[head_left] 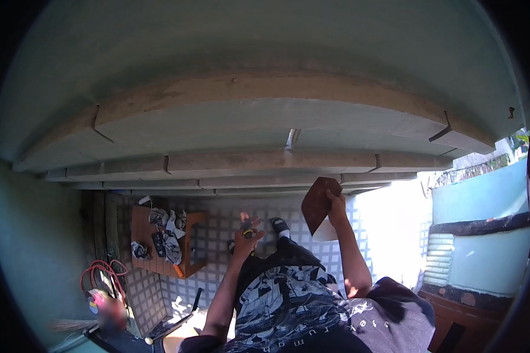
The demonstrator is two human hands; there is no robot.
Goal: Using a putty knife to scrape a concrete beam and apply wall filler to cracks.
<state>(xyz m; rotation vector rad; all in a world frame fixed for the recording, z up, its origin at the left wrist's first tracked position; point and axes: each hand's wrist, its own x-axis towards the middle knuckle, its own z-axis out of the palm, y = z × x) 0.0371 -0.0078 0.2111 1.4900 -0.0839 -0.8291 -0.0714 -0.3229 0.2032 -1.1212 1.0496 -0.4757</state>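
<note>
In my right hand is a reddish-brown sheet that looks like sandpaper. My fingers pinch its right edge, and a pale part shows at its lower end. Lower and to the left, my left hand is raised over the floor. A small yellow-and-black thing lies in its palm; its kind is too small to make out. Some of the fingers stretch outward while others curl near it. Both hands are apart from the long ledges in front of me.
Left of me stands an orange-brown wooden table with crumpled paper and a dark object on it. A red hose and a broom are at the lower left. Strong sunlight falls on the tiled floor to the right.
</note>
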